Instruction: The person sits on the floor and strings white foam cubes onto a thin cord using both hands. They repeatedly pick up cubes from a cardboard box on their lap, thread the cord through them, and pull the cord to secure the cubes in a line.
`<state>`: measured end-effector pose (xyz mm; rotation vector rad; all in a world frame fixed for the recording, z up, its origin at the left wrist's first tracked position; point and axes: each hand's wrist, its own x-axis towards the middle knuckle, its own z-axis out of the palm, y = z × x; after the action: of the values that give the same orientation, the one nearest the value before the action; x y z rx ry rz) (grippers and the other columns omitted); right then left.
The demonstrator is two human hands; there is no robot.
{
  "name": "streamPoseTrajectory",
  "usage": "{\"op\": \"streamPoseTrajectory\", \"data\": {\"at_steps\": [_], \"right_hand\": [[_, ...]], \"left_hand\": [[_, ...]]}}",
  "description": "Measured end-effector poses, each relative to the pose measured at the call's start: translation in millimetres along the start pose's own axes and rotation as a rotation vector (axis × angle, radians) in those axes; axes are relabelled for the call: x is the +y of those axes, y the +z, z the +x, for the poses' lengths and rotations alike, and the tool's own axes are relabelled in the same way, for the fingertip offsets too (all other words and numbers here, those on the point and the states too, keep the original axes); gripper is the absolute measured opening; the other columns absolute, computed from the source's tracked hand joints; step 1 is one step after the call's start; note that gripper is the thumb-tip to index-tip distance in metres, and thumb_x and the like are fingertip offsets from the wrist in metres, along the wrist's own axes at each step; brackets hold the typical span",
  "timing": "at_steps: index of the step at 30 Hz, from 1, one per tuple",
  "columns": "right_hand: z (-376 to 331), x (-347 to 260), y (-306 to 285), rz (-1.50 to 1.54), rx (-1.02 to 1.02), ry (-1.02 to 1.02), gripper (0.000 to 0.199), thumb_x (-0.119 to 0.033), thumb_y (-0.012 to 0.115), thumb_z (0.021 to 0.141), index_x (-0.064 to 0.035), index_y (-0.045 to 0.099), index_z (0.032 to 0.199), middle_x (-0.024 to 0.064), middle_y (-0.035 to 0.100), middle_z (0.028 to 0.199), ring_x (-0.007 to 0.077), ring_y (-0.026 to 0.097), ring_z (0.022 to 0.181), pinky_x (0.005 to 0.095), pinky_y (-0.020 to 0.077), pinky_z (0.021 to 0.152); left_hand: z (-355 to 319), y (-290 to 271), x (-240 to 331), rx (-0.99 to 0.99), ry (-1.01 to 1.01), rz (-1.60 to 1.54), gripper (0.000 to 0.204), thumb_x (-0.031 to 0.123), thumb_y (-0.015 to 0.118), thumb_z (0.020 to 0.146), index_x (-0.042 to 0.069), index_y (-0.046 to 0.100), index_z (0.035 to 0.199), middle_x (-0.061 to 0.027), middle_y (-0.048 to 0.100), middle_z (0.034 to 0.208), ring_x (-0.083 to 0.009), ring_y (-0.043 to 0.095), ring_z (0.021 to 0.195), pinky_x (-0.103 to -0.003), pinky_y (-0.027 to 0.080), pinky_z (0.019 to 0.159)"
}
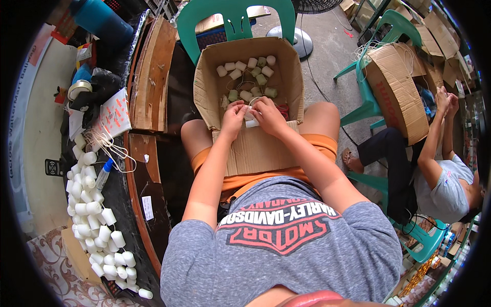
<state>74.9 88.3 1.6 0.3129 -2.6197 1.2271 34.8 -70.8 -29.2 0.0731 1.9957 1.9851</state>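
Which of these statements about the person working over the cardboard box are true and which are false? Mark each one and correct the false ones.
1. Both hands meet over the cardboard box on the person's lap. True: the left hand and right hand are together at its front edge.
2. The hands hold a small white spool between them. True.
3. The box is empty. False: pale spools lie inside it.
4. The white spools on the dark table lie on the person's right. False: they are on the left.
5. A green plastic chair stands beyond the box. True.
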Motion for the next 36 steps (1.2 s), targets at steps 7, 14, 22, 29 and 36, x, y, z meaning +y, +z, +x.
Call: {"op": "streamPoseTrajectory", "data": {"at_steps": [7, 14, 22, 29, 36], "right_hand": [[-2, -7, -5, 0.136, 0.093, 0.034, 0.014, -0.016, 0.067, 0.078, -0.0048, 0.063, 0.084, 0.0097, 0.056, 0.101, 0.0285, 0.05, 0.099, 0.0361, 0.0441, 0.082], [4, 26, -19, 0.708, -0.162, 0.305, 0.026, -0.024, 0.058, 0.083, -0.002, 0.058, 0.069, 0.006, 0.054, 0.1, 0.0151, 0.047, 0.098, 0.0266, 0.0357, 0.087], [3, 42, -53, 1.771, -0.057, 0.586, 0.02, -0.021, 0.052, 0.091, -0.005, 0.063, 0.097, -0.0073, 0.035, 0.057, 0.0042, 0.034, 0.052, 0.0209, 0.0284, 0.048], [19, 31, -84, 1.4, 0.015, 0.834, 0.023, -0.023, 0.052, 0.094, -0.0046, 0.062, 0.103, -0.0085, 0.032, 0.057, 0.0025, 0.025, 0.045, 0.0194, 0.02, 0.04], [16, 43, -77, 1.389, 0.06, 0.844, 0.024, -0.023, 0.052, 0.095, -0.0032, 0.062, 0.103, -0.0083, 0.032, 0.057, 0.0022, 0.025, 0.046, 0.0196, 0.021, 0.04]], "left_hand": [[-3, -3, 6, -0.034, -0.014, -0.001, 0.024, 0.019, 0.058, 0.092, -0.004, 0.064, 0.095, -0.0044, 0.043, 0.122, -0.0127, 0.049, 0.104, -0.026, 0.039, 0.09], [-1, 2, 10, -0.002, -0.081, -0.061, 0.027, 0.021, 0.054, 0.095, -0.004, 0.06, 0.104, -0.0051, 0.054, 0.109, -0.0116, 0.051, 0.098, -0.025, 0.041, 0.086], [2, 9, 11, -0.13, -0.095, -0.039, 0.02, 0.02, 0.051, 0.095, 0.002, 0.053, 0.102, -0.0062, 0.062, 0.1, -0.0115, 0.053, 0.091, -0.027, 0.041, 0.085], [4, 5, 9, -0.052, -0.158, -0.044, 0.023, 0.02, 0.054, 0.094, 0.002, 0.052, 0.107, -0.0033, 0.062, 0.091, -0.0103, 0.053, 0.086, -0.025, 0.04, 0.084], [4, 4, 13, -0.134, -0.185, -0.02, 0.028, 0.019, 0.057, 0.092, 0.001, 0.059, 0.112, -0.0032, 0.064, 0.093, -0.0104, 0.055, 0.088, -0.025, 0.042, 0.08]]}}
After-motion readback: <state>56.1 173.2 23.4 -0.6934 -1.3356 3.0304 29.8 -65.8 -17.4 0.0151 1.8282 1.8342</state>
